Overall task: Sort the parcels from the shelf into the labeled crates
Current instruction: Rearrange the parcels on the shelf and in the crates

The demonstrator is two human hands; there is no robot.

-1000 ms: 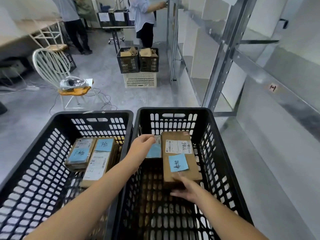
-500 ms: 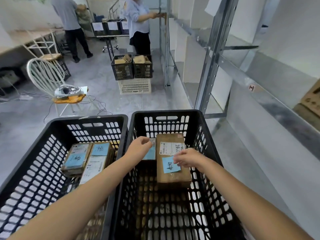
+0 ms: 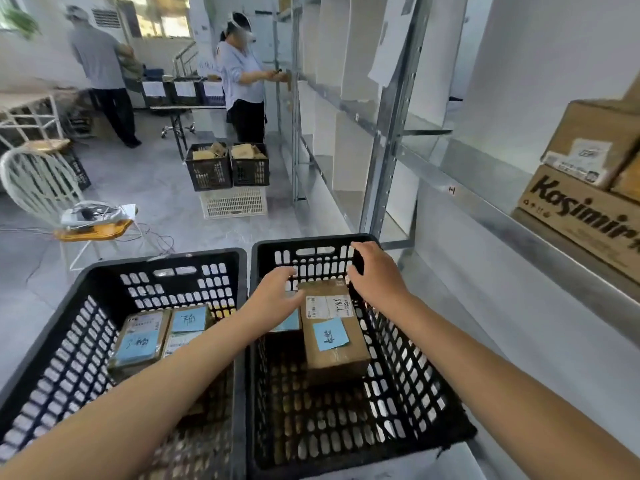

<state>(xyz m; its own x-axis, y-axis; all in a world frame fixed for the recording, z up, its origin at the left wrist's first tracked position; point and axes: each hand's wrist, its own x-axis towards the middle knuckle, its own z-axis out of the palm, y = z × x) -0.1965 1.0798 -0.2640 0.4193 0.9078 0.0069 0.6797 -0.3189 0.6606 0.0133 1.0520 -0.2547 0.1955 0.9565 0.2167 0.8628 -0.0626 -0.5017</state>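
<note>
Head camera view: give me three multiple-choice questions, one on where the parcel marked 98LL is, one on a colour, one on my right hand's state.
1. Where is the parcel marked 98LL? A) left crate B) right crate C) shelf
2. What colour is the note on it? A) yellow B) pink C) blue
3. What is the right hand doing? A) gripping the parcel B) open, holding nothing C) pinching the note
Answers: B, it sits inside the right crate; C, the square note is blue; B, its fingers are spread, empty, above the crate.
</note>
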